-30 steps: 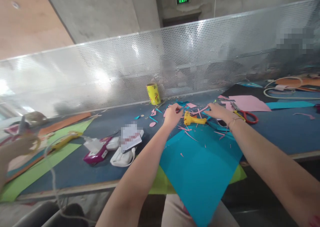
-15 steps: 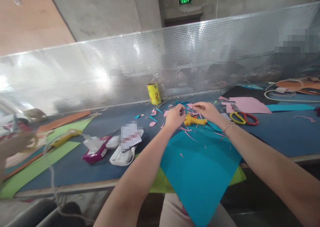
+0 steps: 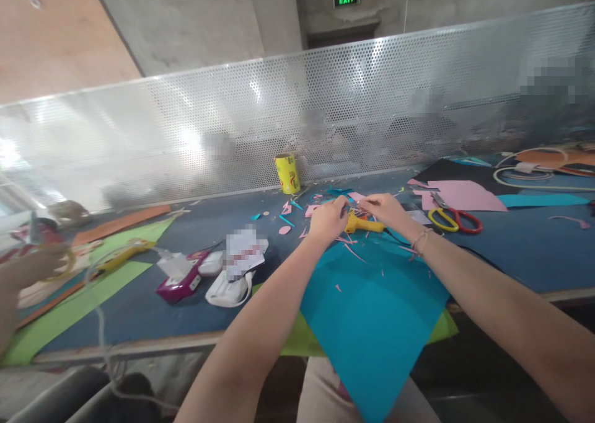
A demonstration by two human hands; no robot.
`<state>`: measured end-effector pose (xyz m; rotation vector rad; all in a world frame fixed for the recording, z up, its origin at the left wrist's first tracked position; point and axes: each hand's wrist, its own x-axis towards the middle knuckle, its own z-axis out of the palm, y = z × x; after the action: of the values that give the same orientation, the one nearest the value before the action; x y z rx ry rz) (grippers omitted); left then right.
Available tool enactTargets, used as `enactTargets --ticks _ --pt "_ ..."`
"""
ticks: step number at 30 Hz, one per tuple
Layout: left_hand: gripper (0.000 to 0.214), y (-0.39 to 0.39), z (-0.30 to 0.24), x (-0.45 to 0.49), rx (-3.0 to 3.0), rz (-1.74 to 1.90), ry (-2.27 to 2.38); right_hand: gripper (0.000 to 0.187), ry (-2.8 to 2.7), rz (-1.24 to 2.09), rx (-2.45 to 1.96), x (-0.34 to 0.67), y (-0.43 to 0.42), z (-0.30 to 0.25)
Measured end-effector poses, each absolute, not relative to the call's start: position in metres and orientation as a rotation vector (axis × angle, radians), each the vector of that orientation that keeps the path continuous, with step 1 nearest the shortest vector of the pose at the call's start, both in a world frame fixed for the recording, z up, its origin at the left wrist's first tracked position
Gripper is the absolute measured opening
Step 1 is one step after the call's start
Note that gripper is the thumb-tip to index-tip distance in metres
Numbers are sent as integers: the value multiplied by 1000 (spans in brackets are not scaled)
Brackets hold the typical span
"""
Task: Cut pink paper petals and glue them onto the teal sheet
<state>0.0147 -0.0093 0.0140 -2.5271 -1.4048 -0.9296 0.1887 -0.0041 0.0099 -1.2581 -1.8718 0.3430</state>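
My left hand (image 3: 328, 219) and my right hand (image 3: 387, 209) meet over a litter of pink and teal paper scraps (image 3: 353, 240) at the far side of the blue table (image 3: 520, 249). Both pinch small pink paper pieces, too small to make out clearly. A yellow glue gun (image 3: 365, 225) lies just under the hands. A big teal paper sheet (image 3: 372, 305) lies below my forearms and hangs over the table's front edge, with a green sheet (image 3: 297, 342) beneath it.
Red-and-yellow scissors (image 3: 453, 219) lie on pink paper (image 3: 465, 195) to the right. A yellow can (image 3: 287, 173) stands by the perforated metal screen (image 3: 232, 131). A magenta tool (image 3: 179, 283), white packets (image 3: 230, 286) and another glue gun (image 3: 123, 253) lie left. Another person's hand (image 3: 23, 274) shows far left.
My right hand has moved left from near the scissors to meet my left hand above the glue gun. The left hand has barely shifted.
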Motion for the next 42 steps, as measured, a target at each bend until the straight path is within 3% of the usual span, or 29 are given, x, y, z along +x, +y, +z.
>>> enactTargets --ticks 9,15,28,34,42 --pt "22 -19 18 20 -2448 -519 -1116 22 -1999 -13 -1363 186 -2 7" --pt "25 -19 15 22 -2433 -488 -1031 35 -2079 -161 -1426 185 -6 10" --pt "26 -23 15 28 -2390 -443 -1079 25 -2085 -304 -1524 182 -6 9" --pt "25 -21 15 25 -2381 -447 -1144 34 -2113 -148 -1494 180 -7 11" --pt "24 -18 15 23 -2384 -431 -1231 27 -1897 327 -1474 193 -2 11"
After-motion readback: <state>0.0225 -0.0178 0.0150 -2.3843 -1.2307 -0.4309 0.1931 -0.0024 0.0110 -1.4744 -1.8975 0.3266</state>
